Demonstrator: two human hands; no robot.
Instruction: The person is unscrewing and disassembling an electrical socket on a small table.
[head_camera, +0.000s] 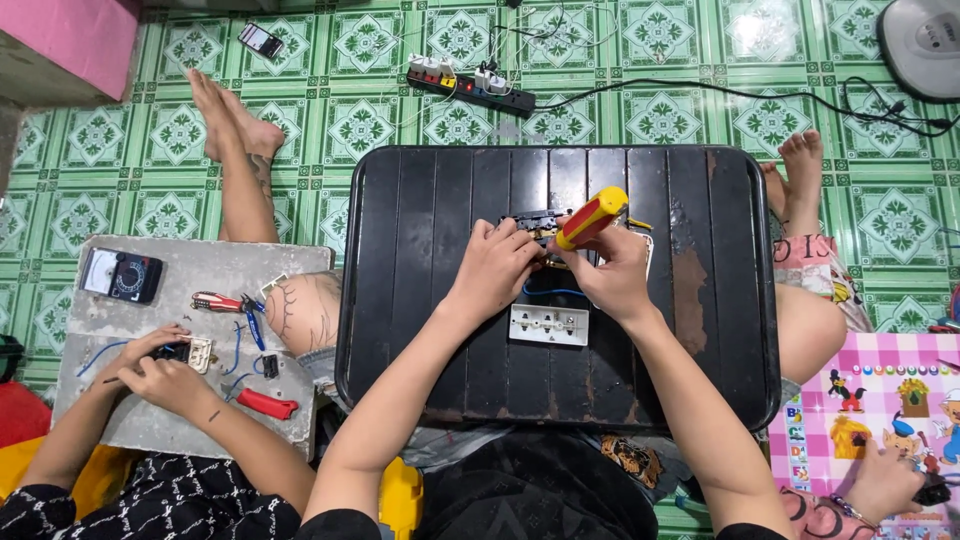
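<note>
A screwdriver (592, 217) with a yellow and red handle is being held in the right hand (615, 275), its fingers wrapped tightly around the lower handle, and its tip is being pointed down into a small black electrical part (535, 224). That part is being steadied near the middle of the black slatted table (420, 300) by the left hand (493, 268), whose fingers are being pressed together against its near edge. A blue wire (553, 291) is lying between the hands, just above a white socket plate (548, 325) resting flat on the table. To the left, a second person's hands (160, 368) are being kept on a small switch over a grey board (210, 270), beside red pliers (266, 404) and a meter (121, 275). A power strip (470, 86) is lying on the green tiled floor (660, 115).
</note>
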